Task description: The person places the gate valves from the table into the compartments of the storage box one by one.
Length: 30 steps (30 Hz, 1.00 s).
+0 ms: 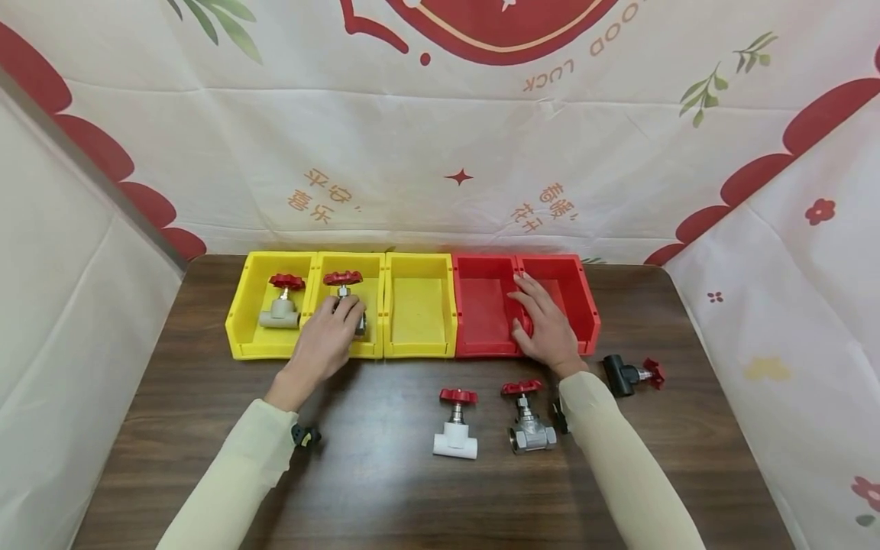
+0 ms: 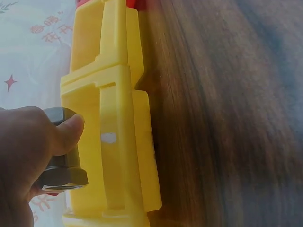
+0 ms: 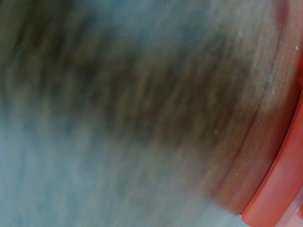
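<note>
My left hand (image 1: 325,341) grips a metal valve (image 2: 59,172) inside the second yellow bin (image 2: 110,156) from the left. The valve's red handwheel (image 1: 342,278) shows above the fingers, and the hand covers much of its body. My right hand (image 1: 546,327) reaches over the divider between two red bins (image 1: 484,302), fingers spread and mostly straight. Some red surface lies between its thumb and fingers; whether it is bin wall or another part I cannot tell. The right wrist view is blurred, with a red bin edge (image 3: 279,184) at its right.
A grey valve (image 1: 280,312) lies in the leftmost yellow bin. On the wooden table (image 1: 385,489) are a white valve (image 1: 456,428), a metal valve (image 1: 531,428) and a black valve (image 1: 624,374). Another dark piece (image 1: 560,416) is partly behind the right sleeve. Printed cloth hangs behind the bins.
</note>
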### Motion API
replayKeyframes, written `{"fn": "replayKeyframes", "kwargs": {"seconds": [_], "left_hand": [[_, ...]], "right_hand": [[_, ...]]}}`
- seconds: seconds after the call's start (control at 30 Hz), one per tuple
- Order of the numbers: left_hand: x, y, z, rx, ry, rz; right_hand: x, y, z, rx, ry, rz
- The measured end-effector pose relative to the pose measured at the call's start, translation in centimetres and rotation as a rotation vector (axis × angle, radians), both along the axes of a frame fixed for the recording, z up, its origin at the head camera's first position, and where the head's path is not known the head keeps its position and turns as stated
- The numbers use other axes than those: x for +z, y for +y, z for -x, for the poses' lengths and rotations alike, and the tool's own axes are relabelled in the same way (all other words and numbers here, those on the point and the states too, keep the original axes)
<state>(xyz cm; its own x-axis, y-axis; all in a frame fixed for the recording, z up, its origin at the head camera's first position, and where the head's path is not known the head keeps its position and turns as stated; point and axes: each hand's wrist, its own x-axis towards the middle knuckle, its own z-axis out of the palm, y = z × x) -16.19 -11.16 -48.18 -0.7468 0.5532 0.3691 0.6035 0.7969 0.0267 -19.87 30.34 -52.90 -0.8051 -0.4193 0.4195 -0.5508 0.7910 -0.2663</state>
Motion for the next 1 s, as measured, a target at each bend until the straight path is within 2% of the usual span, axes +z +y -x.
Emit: {"fn": "replayKeyframes", "kwargs": {"seconds": [0.13,0.37,0.63,1.0], "left_hand": [[-0.2,0.1,0.5,0.012,-0.056,0.014],[-0.9,-0.1,1.1,0.033,-0.108,0.049],[-1.6,0.7,2.5,0.034,-0.26,0.108],[-2.0,0.8,3.4,0.037,-0.278,0.104]], "right_hand": [[-0.1,-0.1,0.1,0.004,0.006,0.006],[-0.1,-0.6,0.6,0.021,0.001,-0.013],[-0.4,-0.2,0.2,-0.006,0.004,0.006],[-0.2,-0.1,0.1,-0.017,0.008,0.006]]}}
